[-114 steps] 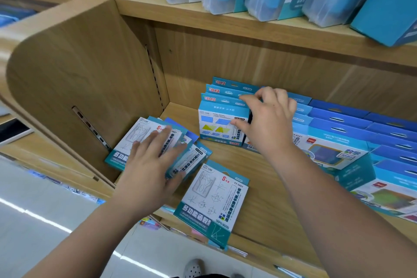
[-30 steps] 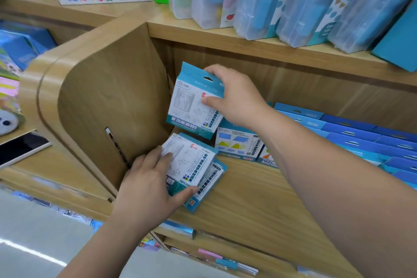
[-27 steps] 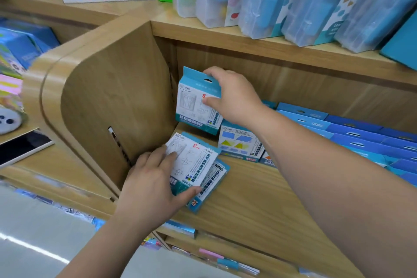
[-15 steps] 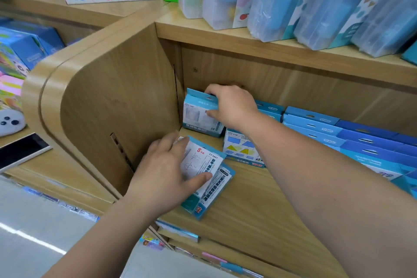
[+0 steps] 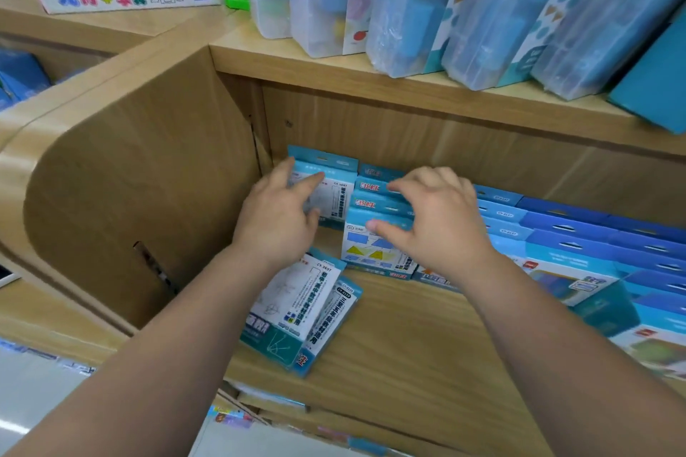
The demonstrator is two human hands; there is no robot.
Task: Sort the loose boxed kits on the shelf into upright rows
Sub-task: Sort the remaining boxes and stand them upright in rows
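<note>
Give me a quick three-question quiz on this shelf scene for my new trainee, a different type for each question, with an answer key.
1. True or false: the loose kits at the front of the shelf stand upright.
2. What does the left hand touch? A. the loose kits. B. the upright kit in the back left corner. C. nothing at all.
3. Which hand rests on the row of boxes printed with coloured shapes?

Key: 1. False, they lie flat. 2. B. 3. The right hand.
</note>
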